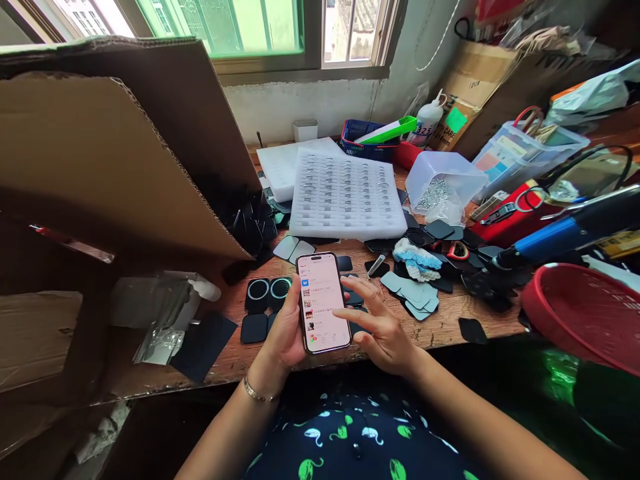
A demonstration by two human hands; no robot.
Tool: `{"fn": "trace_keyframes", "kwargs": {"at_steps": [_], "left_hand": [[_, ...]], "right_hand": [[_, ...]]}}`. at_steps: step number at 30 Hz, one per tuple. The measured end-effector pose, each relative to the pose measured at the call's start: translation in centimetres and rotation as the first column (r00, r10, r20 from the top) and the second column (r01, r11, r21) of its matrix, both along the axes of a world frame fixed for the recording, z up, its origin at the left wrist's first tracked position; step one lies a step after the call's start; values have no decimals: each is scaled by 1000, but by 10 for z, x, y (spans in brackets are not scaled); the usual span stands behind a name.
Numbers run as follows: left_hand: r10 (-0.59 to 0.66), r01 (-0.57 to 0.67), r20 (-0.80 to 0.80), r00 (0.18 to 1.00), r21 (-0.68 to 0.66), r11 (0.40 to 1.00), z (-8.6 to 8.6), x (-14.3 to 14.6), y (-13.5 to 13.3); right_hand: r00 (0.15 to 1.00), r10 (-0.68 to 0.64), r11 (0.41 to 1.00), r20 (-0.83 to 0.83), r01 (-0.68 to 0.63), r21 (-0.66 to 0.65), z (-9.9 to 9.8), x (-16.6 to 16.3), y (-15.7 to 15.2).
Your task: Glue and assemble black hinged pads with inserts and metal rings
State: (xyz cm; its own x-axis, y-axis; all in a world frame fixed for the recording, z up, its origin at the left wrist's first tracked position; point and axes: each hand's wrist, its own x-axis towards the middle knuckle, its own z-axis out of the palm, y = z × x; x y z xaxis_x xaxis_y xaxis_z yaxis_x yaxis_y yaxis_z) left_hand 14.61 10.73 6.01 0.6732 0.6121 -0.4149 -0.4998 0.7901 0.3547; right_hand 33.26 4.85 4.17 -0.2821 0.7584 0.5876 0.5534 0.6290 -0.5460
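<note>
A smartphone (325, 307) with a lit screen showing a list of rows is held upright over the front of the table. My left hand (287, 330) is closed around its left side and lower back. My right hand (383, 330) is at the phone's right edge, fingers apart, with a fingertip over or on the screen; I cannot tell whether it touches. Behind the phone lie black rounded-square pads, two with pale rings (258, 292), partly hidden by the phone and hands.
A white foam tray (350, 193) with rows of small metal pieces stands behind the phone. Large cardboard (100, 147) rises at left. Grey pads (413, 293), a crocheted cloth (417, 259), a clear bin (443, 180) and a red basket (585, 313) are on the right.
</note>
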Motion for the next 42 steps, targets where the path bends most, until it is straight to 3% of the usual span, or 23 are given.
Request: {"fn": "trace_keyframes", "kwargs": {"at_steps": [12,26,30,35,39,42], "left_hand": [[-8,7,-22,1000,-35,999,1,-2,0],[88,-79,-244,966,43,996,-1,-1,-1],[14,-17,-135,991,-26,1000,0,0,2],[-19,19,16,1000,-17,1000,7,-2,5],[0,1,14,1000,-17,1000,13,-1,6],[2,-2,19,1000,-24,1000,14,0,6]], "right_hand": [[998,-49,998,-27,48,-30,0,1,3],[991,-128,989,48,131,-65,-6,-2,11],[990,-134,989,41,136,-55,-1,0,11],[1000,8,999,28,-9,33,5,3,9],[995,-99,995,32,99,-5,6,3,11],[997,-69,998,42,69,4,6,2,12]]}}
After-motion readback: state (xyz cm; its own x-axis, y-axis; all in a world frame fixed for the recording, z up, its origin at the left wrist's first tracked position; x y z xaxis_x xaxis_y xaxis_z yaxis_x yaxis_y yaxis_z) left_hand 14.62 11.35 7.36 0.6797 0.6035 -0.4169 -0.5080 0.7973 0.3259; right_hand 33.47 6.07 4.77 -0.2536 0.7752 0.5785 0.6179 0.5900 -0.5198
